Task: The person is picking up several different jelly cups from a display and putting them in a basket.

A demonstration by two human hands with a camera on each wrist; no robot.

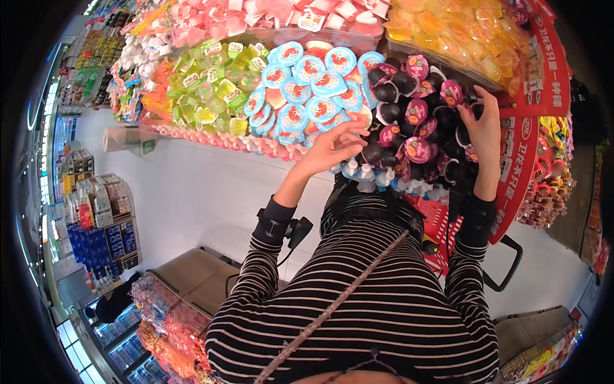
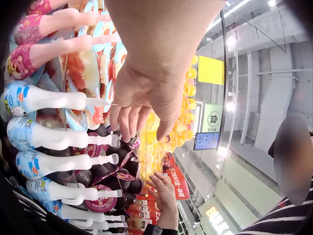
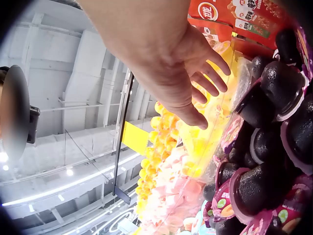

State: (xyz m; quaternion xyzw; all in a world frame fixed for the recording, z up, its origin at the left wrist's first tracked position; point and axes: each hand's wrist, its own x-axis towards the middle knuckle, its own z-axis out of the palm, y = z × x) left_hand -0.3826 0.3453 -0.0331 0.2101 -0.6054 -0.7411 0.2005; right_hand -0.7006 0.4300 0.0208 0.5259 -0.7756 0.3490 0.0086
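Dark jelly cups (image 1: 416,115) with purple-pink lids lie heaped in front of the person. At the heap's left edge hovers the left hand (image 1: 337,148), its fingers loosely bent with nothing between them. The right hand (image 1: 484,128) is over the heap's right side, fingers spread and also holding nothing. In the right wrist view that hand (image 3: 171,73) reaches beside the dark cups (image 3: 249,191). Jelly cups with light-blue lids (image 1: 310,83) lie left of the dark ones. White squeeze bottles with blue labels (image 2: 63,100) line the front edge below the left hand (image 2: 144,100).
Green jelly cups (image 1: 217,86), pink packs (image 1: 256,13) and yellow jelly cups (image 1: 454,35) fill neighbouring sections. A red printed banner (image 1: 518,166) borders the right side. Below the display is a red basket (image 1: 438,246). Stocked shelves (image 1: 102,224) stand at left.
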